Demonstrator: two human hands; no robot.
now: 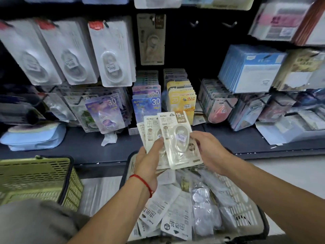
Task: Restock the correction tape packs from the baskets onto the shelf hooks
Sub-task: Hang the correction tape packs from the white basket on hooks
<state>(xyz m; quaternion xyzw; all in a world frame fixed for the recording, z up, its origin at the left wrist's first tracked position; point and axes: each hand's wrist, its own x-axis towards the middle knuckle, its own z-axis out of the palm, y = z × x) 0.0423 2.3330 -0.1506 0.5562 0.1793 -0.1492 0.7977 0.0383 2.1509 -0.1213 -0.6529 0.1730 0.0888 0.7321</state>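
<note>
I hold a fanned stack of cream correction tape packs (173, 138) marked 15M above the white basket (244, 205). My left hand (149, 161) grips the stack from below, thumb on its front. My right hand (209, 150) pinches the right edge of the front pack. More packs (168, 212) lie loose in the white basket. One matching beige 15M pack (151, 39) hangs on a hook on the dark back panel. Two bare hooks (194, 23) (229, 24) stick out to its right.
A green basket (40, 178) stands at the left on the floor. White blister packs (109, 50) hang at upper left, blue packs (249, 67) at right. Racks of coloured tape packs (147, 101) and a blue pouch (33, 138) sit on the dark shelf (228, 140).
</note>
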